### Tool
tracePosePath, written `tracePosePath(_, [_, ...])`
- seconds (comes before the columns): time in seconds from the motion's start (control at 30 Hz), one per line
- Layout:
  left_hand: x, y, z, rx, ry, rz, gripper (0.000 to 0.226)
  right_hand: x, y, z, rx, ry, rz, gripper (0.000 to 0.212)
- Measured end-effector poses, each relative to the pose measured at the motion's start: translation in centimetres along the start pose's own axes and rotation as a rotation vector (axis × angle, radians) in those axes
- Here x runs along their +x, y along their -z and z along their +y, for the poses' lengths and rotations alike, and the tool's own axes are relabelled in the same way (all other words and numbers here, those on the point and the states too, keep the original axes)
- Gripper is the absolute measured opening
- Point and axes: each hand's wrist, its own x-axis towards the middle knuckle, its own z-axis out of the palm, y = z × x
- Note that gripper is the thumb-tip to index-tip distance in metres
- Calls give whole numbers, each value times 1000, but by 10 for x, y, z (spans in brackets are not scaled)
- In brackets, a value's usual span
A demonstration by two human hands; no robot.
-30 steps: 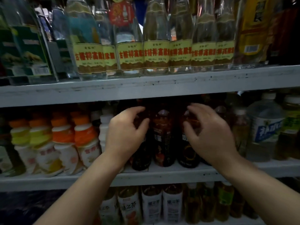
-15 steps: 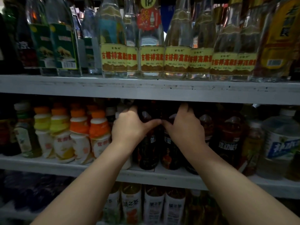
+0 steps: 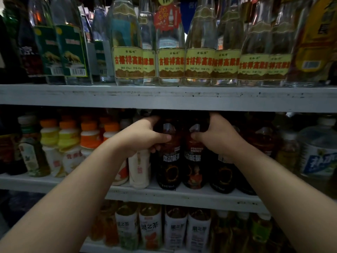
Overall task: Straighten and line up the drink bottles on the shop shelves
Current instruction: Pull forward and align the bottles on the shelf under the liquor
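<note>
Dark energy-drink bottles with black labels stand upright in a row on the middle shelf point(image 3: 182, 197). My left hand point(image 3: 142, 136) grips the upper part of the left dark bottle point(image 3: 169, 167), thumb across its front. My right hand point(image 3: 217, 136) is wrapped around the shoulder of the dark bottle beside it point(image 3: 194, 168), thumb on its front. The two bottles stand side by side, close together. A third dark bottle point(image 3: 222, 174) sits partly hidden under my right wrist.
White bottles with orange caps point(image 3: 89, 136) fill the middle shelf's left; a large water bottle point(image 3: 319, 152) stands at its right. Clear glass bottles with yellow labels point(image 3: 169, 63) line the upper shelf. Tea bottles point(image 3: 175, 230) fill the lower shelf.
Both hands have gone from hovering open in front of the dark bottles to closing on two neighbouring ones. The view has shifted, so the shelves sit further right and lower.
</note>
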Motion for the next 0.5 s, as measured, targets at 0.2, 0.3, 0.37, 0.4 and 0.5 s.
tracePosePath(0.2, [3, -20, -2, 99, 6, 228, 58, -2, -10, -3, 2, -25, 107, 56])
tracePosePath(0.3, [6, -28, -8, 302, -58, 395, 79, -4, -17, -1, -175, 54, 215, 83])
tracePosePath(0.37, [8, -28, -9, 315, -85, 404, 74, -4, -17, 1, -194, 57, 229, 84])
tracePosePath(0.4, [10, -26, -10, 310, -84, 389, 67, -3, -16, 2, -172, 64, 228, 78])
tracePosePath(0.5, [13, -16, -11, 153, -30, 266, 42, -2, -11, 5, -115, 82, 192, 46])
